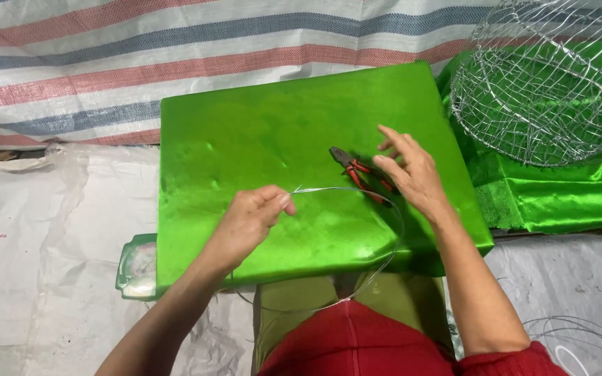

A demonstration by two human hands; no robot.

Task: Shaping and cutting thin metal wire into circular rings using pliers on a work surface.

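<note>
Fingers [281,200] pinch wire loop [391,209] — pliers [358,174] under right hand [412,174].

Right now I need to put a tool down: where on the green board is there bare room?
The green board is bare behind and beside the left hand. Crowded: right side, with pliers, right hand and wire loop.

One thing here could count as a package: a small green plastic container with a rounded rim [136,267], low at the left, half tucked under the near left corner of the bright green satin-covered bench [245,139]. Its top face is pale and glossy with a mottled picture, too blurred to make out. It rests on the white woven plastic floor sheet [50,292]. I see no separate labels, no signs, no screens anywhere else.
</note>
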